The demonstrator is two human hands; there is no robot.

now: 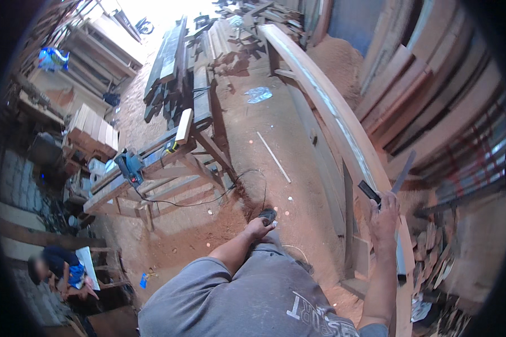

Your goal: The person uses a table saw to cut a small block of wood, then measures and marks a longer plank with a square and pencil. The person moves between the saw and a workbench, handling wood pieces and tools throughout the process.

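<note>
Apparently a marking or measuring step along the long plank [326, 106] is in hand. The right hand [384, 216] is raised beside the plank's near end, fingers closed around a flat metal square [400, 175] with a dark handle, its blade pointing up and away. The left hand [258, 227] hangs loose and half-curled near the person's leg, holding nothing that shows, above the sawdust floor [275, 146]. Well off to the left of that hand stands a wooden desk [152, 180] carrying a blue power tool [129, 164]. Next, I judge, the square needs seating flat against the plank's edge, steadied by the free hand.
</note>
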